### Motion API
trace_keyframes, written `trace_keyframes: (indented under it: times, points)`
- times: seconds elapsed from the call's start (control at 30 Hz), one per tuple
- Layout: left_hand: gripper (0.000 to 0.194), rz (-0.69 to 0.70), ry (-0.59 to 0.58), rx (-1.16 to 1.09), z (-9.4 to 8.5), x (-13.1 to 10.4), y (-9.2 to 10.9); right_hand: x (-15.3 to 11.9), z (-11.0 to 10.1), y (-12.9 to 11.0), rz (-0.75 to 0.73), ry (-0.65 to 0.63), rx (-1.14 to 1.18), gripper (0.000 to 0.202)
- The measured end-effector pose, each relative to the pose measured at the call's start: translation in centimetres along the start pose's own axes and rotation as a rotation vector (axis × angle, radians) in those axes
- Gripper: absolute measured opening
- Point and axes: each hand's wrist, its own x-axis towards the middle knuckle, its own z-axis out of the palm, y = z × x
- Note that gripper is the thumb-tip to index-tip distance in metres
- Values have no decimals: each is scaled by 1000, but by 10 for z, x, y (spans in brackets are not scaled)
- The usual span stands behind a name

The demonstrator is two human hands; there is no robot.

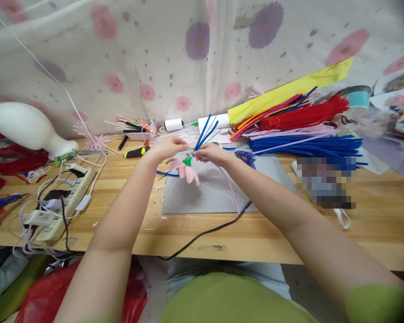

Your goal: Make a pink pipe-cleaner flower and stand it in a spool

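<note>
A pink flower [185, 170] with a green base [187, 160] hangs petals-down over the grey mat. My right hand [211, 154] is closed in a pinch beside that base, holding the flower at its stem end. Several blue pipe cleaners [205, 134] rise from the same pinch, pointing up and to the right, with thin dark wires among them. On the other side, my left hand [168, 148] has its fingers pressed together, the tips close to the stem. What lies between those fingertips is too small to make out.
A grey cutting mat [215, 197] lies on the wooden table [148, 242], with a blue glue gun [245, 158] at its back. Bundles of blue [303, 148] and red pipe cleaners [303, 114] lie back right. A power strip [67, 202] and white foam head [30, 128] stand left; a black cable [202, 234] crosses the front.
</note>
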Motion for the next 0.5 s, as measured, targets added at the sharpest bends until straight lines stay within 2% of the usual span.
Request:
trace_keyframes:
  times: [0.1,0.17,0.23,0.33,0.43,0.5]
  points:
    - [15,-152,-308,-61,4,14,-20,-1,0,1,-28,-142,48,18]
    - [17,-273,-506,-160,8,13,-31,-2,-2,3,-18,-150,61,19]
    - [23,-327,-613,-258,11,10,-40,-3,-4,3,-6,-127,57,21]
    - [27,-297,-578,-384,15,8,-48,-6,-8,3,-28,-136,20,23]
    - [28,-252,-417,-456,20,8,-52,-8,-11,1,-109,-155,-105,19]
    - [26,-214,-297,-474,24,7,-52,-11,-11,-1,-201,-76,-271,16]
